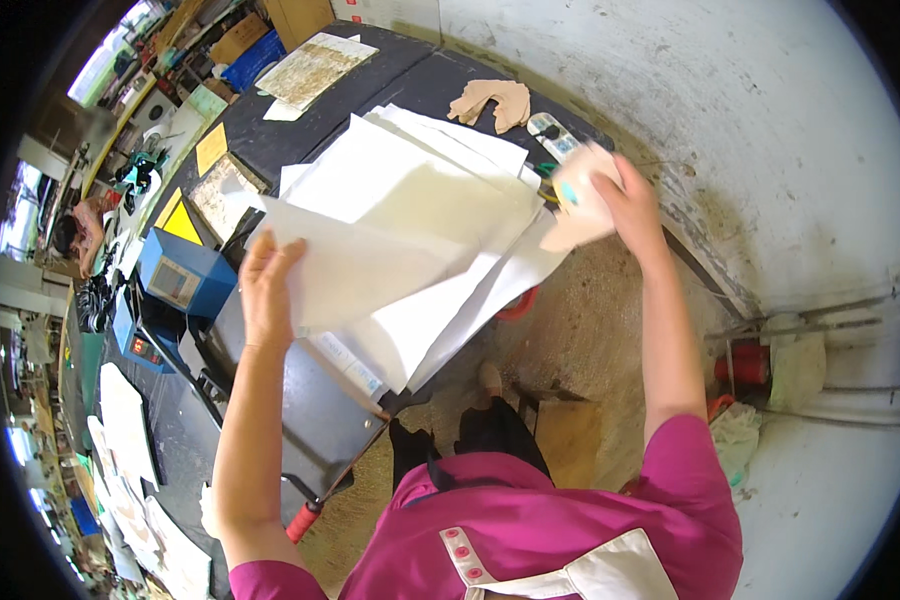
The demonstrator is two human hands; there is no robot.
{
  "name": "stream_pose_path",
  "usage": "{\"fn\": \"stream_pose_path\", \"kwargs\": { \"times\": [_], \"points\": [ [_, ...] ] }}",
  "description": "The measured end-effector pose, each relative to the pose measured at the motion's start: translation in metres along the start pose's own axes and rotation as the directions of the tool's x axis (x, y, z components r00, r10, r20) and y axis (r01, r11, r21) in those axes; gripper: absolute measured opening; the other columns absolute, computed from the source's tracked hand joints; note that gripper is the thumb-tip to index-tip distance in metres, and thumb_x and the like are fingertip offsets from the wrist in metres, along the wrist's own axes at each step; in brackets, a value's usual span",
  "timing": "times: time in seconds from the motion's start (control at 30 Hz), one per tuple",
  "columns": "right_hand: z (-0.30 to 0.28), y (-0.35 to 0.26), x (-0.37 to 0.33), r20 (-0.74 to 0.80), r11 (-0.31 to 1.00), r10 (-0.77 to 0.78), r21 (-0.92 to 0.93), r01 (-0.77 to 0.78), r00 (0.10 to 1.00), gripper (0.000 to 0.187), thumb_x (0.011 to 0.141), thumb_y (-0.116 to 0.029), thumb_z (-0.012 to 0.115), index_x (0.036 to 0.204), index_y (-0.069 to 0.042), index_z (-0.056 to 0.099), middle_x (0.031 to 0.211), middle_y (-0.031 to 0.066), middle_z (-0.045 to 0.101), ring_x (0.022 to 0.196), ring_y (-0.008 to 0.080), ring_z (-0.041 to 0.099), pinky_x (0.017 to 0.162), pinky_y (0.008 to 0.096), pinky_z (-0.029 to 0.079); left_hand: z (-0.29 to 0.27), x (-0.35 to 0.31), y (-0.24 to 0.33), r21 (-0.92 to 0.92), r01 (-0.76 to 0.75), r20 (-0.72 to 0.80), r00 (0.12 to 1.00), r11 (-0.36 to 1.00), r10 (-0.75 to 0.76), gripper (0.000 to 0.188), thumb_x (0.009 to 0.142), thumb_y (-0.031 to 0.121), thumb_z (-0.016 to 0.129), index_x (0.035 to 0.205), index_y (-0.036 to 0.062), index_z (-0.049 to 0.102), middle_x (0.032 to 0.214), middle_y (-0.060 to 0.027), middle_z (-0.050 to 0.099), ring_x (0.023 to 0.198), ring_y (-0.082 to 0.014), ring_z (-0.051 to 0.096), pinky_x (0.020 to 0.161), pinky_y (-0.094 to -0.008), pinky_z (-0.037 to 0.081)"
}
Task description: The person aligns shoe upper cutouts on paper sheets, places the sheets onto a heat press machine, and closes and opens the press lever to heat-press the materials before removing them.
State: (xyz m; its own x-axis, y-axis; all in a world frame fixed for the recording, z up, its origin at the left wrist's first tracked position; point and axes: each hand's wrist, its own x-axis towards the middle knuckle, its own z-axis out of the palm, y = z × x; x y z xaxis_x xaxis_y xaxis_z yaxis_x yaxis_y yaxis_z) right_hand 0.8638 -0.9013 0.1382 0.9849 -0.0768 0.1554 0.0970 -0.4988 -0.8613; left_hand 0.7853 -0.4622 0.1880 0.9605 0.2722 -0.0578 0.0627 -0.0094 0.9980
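My left hand (267, 285) pinches the left edge of a thin, translucent white sheet (370, 262), lifted at an angle over a pile of white sheets (440, 180). The pile lies unevenly on the dark table, and some corners hang past its near edge. Off to the right, my right hand (630, 205) grips a beige cut piece (582, 205) with a blue-green spot on it. Whether it is one layer or more I cannot tell. Curved beige pieces (495, 103) lie on the table beyond the pile.
A blue machine (185, 275) stands left of the sheets, with a red-handled lever (305, 520) in front. Stained boards (315, 72) lie at the far end. Cut white pieces (130, 425) are at the left. The wall (770, 150) closes in on the right.
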Motion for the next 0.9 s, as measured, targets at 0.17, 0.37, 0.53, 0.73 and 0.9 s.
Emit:
{"fn": "stream_pose_path", "kwargs": {
  "times": [0.17,0.37,0.53,0.73,0.9],
  "points": [
    [0.047,-0.002,0.156,-0.041,0.970,-0.194,0.143,0.198,0.980,0.036,0.090,-0.023,0.064,0.116,0.002,0.058,0.097,0.0098,0.068,0.084,0.0128,0.061,0.077,0.0285,0.049,0.031,0.010,0.018,-0.046,-0.137,-0.200,0.972,0.989,0.125,0.027,0.084,0.012,0.060,0.109,0.0033,0.060,0.096,-0.0048,0.062,0.089,-0.0150,0.059,0.084,-0.0292,0.046],
    [0.090,-0.005,0.256,0.130,0.882,-0.168,0.462,0.090,0.977,0.051,0.089,-0.021,0.068,0.131,0.003,0.052,0.115,0.0090,0.063,0.099,0.0145,0.060,0.086,0.0282,0.048,0.068,-0.063,-0.106,-0.086,0.370,-0.335,0.864,0.925,-0.376,0.040,0.089,0.017,0.061,0.125,0.0020,0.055,0.108,-0.0102,0.062,0.103,-0.0205,0.057,0.092,-0.0318,0.043],
    [0.114,0.070,0.334,0.079,0.965,-0.047,0.260,0.025,0.996,0.059,0.086,-0.023,0.070,0.136,-0.001,0.048,0.117,0.0128,0.063,0.101,0.0185,0.062,0.087,0.0296,0.049,0.077,-0.107,-0.179,-0.276,0.736,-0.232,0.573,0.618,-0.786,0.056,0.094,0.018,0.058,0.143,0.0029,0.036,0.131,-0.0137,0.051,0.120,-0.0227,0.049,0.101,-0.0340,0.039],
    [0.127,0.173,0.333,-0.177,0.964,0.259,-0.008,-0.265,0.949,0.054,0.084,-0.014,0.067,0.134,-0.004,0.049,0.109,0.0088,0.063,0.093,0.0207,0.061,0.075,0.0326,0.051,0.084,-0.151,-0.146,-0.132,0.710,-0.082,0.687,0.691,-0.722,0.063,0.095,0.014,0.059,0.148,0.0012,0.028,0.143,-0.0179,0.043,0.130,-0.0247,0.043,0.108,-0.0351,0.034],
    [0.151,0.163,0.273,-0.167,0.822,0.345,0.528,-0.211,0.924,0.036,0.082,-0.003,0.061,0.117,-0.006,0.059,0.100,0.0042,0.062,0.079,0.0139,0.059,0.065,0.0294,0.050,0.071,-0.178,-0.108,0.084,0.704,0.185,0.684,0.705,-0.706,0.042,0.093,0.017,0.065,0.132,0.0038,0.054,0.130,-0.0093,0.057,0.117,-0.0180,0.055,0.101,-0.0309,0.042]
  ]
}}
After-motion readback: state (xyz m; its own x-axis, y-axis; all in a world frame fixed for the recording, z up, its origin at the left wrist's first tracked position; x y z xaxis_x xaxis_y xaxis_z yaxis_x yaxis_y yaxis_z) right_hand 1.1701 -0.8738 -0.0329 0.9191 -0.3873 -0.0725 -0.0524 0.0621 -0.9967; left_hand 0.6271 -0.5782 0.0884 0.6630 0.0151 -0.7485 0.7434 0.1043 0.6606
